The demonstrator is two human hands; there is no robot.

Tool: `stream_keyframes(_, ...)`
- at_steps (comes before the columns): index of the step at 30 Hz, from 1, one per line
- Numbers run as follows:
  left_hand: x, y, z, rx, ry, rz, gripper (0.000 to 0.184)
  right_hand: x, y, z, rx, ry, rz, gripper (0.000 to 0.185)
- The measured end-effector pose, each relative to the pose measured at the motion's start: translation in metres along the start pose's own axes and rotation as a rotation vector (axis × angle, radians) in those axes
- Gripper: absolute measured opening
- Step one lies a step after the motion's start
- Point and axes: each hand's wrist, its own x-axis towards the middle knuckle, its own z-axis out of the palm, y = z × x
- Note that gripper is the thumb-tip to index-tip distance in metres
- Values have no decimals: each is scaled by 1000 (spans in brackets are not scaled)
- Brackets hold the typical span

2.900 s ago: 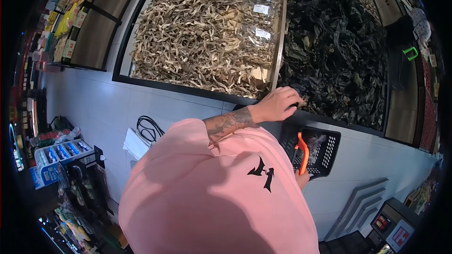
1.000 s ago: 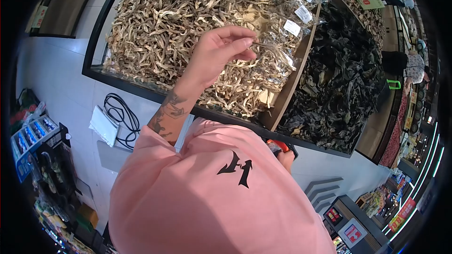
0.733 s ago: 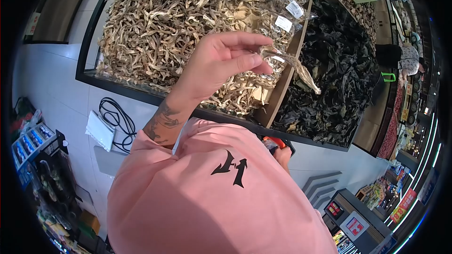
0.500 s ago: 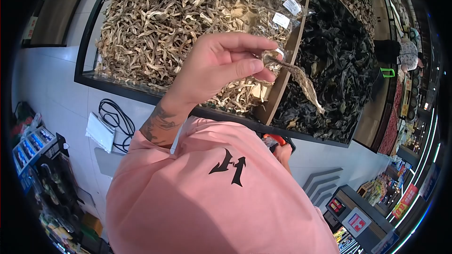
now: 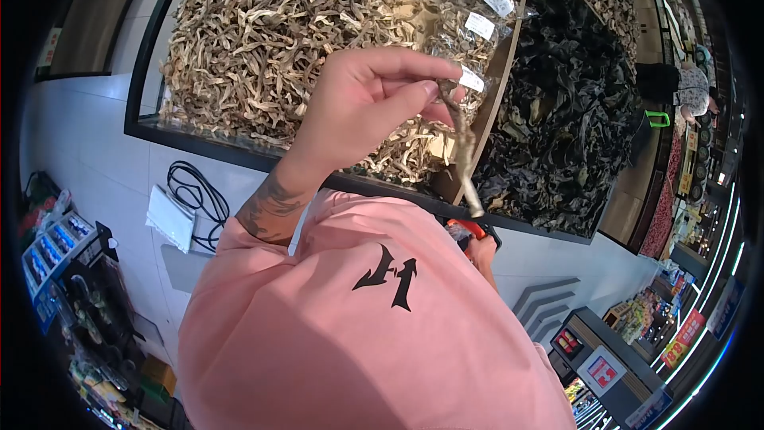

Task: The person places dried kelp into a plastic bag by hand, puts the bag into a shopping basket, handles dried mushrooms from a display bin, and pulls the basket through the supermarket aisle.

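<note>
My left hand [image 5: 374, 103], on a tattooed forearm, is closed in a pinch between thumb and fingers. It grips the upper end of a long, thin, brownish dried mushroom [image 5: 463, 151]. The stem hangs down past the bin's front edge, its pale tip lowest. Behind the hand lies a heap of similar dried mushrooms [image 5: 263, 40] in a bin. Beyond the edge of the pink shirt, my right hand [image 5: 481, 255] shows only in part. It is closed at a red and black object [image 5: 469, 228], which I cannot identify.
A wooden divider [image 5: 497, 84] separates the mushrooms from a pile of black dried pieces [image 5: 557, 111]. Clear packages with white labels [image 5: 480, 25] lie along it. Black cable [image 5: 199, 199] and a white packet [image 5: 169, 219] are on the left. A person [image 5: 692, 87] stands at far right.
The dried mushroom has swung from slanting over the black pile to hanging more steeply, nearer the divider. My left hand has shifted slightly left.
</note>
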Motion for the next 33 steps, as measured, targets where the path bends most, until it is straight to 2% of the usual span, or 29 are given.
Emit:
stream_keyframes(6,-1,-8,3,133,20,29,24,-1,-4,-7,-53,-50,24,44)
stream_keyframes(12,-2,-14,8,303,54,53,23,-3,13,-16,-76,-114,-162,43)
stream_keyframes(14,-1,-15,10,338,59,91,23,-11,-2,-52,-103,-335,-309,38)
stream_keyframes(16,-2,-14,12,390,67,132,20,-42,-55,-123,-212,-492,-435,34)
stream_keyframes(18,-2,-15,19,510,77,190,19,-78,-111,-190,33,-716,-554,35)
stream_keyframes(20,-2,-14,29,628,82,256,18,-104,-144,-230,360,-747,-791,30)
stream_keyframes(22,-2,-14,42,773,101,475,15,-124,-185,-250,613,-458,-928,30)
stream_keyframes(24,-5,-16,51,803,56,497,20,-128,-220,-254,730,-251,-993,31)
stream_keyframes(26,-10,-15,59,793,-5,540,21,-133,-242,-256,915,-334,-913,31)
stream_keyframes(28,-15,-9,63,782,-26,511,21,-134,-247,-257,852,-289,-984,27)
stream_keyframes(30,-18,-7,63,706,7,373,19,-138,-250,-261,836,-390,-901,29)
stream_keyframes(31,-19,-5,63,706,10,373,19,-141,-250,-265,849,-407,-884,33)
stream_keyframes(33,-19,1,59,312,-80,103,30,-141,-247,-265,896,-450,-874,34)
